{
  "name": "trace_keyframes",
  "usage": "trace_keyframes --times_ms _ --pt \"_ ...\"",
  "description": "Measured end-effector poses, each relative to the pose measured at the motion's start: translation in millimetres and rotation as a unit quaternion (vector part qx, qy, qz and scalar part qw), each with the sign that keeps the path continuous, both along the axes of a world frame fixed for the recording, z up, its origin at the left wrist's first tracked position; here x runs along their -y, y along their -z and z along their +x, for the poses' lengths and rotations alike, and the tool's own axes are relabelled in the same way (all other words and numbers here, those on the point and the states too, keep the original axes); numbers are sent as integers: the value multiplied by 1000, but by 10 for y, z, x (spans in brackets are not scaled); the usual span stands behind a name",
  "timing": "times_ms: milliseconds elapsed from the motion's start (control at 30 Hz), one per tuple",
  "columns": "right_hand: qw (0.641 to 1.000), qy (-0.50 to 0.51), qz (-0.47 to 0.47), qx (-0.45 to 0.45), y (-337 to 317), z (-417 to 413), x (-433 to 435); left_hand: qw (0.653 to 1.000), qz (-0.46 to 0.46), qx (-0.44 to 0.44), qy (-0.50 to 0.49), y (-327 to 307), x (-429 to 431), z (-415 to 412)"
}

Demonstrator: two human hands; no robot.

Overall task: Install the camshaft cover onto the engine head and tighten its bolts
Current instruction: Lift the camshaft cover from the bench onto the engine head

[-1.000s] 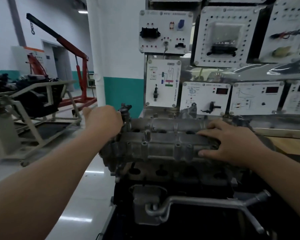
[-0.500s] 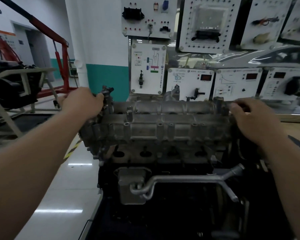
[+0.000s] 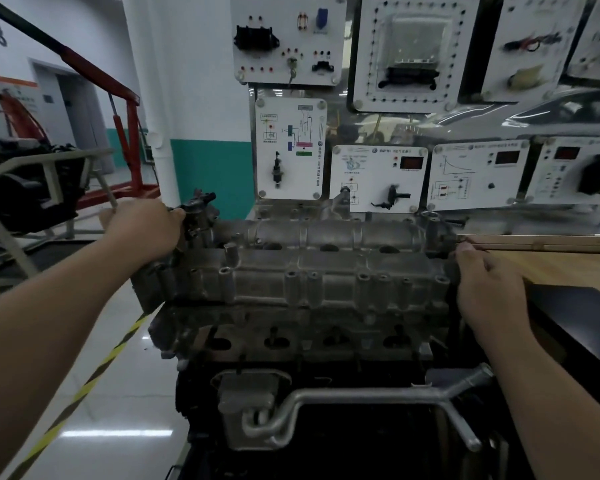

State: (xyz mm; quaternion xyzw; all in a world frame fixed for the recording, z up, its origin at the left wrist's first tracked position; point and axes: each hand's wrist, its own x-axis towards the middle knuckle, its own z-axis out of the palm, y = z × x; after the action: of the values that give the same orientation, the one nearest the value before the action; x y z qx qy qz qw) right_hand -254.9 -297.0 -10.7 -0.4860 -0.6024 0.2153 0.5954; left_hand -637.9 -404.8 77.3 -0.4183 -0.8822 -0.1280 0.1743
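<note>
Item 1, camshaft cover [image 3: 326,268], on engine head [image 3: 291,336]: right hand [image 3: 489,289], moved from top to right end, grips it; left hand [image 3: 142,230] grips left end (seating adjustment, likely).

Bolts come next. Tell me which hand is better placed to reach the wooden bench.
Right. The right hand holds the right end of the cover, next to the bench; the left hand grips the opposite end, farthest from it.

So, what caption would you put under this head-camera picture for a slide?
A person's left hand and right hand hold opposite ends of the camshaft cover atop the engine head.
</note>
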Motion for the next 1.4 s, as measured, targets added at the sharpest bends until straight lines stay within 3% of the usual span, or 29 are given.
trace_keyframes --times_ms 200,467,633,1167,1400 --pt "1000 5 -10 21 -119 -18 -240 999 24 47 -13 114 -55 -94" --pt "999 -9 -5 47 -113 55 -278 999 -23 14 -24 98 -57 -236" --pt "999 15 7 28 -75 68 -229 999 28 -5 -26 183 -48 -263" --pt "999 -30 9 27 -76 79 -253 999 -6 -9 -41 112 34 10" --pt "999 -40 -8 15 -93 79 -199 996 62 37 -50 177 118 49"
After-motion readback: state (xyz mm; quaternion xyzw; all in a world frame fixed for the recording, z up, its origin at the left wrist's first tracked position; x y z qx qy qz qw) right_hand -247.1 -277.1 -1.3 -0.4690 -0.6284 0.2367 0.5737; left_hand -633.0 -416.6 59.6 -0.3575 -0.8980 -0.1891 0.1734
